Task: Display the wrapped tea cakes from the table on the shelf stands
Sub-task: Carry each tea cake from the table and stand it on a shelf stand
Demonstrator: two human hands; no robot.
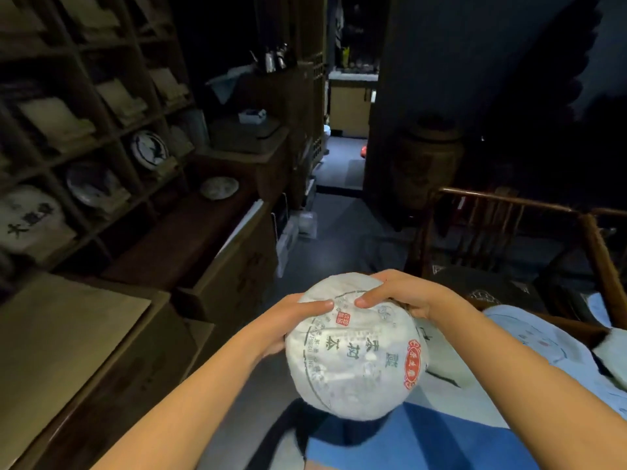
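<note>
Tea cake [356,347], wrapped in white printed paper, sits in mid-air betw. both hands, in front of the person, above a blue patch near the frame's lower edge. Left hand [288,320] grips its left rim, thumb laid across the top face. Right hand [400,296] grips the far-right rim, thumb on the face too, thumbs near each other but apart.

Handling, as a guess: dense pressed disc, so stiff w/ some weight; the thin paper wrap looks creased and could tear or slide. Best held by the rim on opp. sides, not by loose paper folds.

Outward: more wrapped cakes [529,347] lie at right, partly hidden behind the right forearm. Wooden chair [509,232] beyond them. At left, the shelf [112,130] w/ cubbies, some already showing cakes propped up [149,149]. One more disc [219,187] lies flat on the cabinet top [176,232] below. Room is dim; which stands are free can't be told.
</note>
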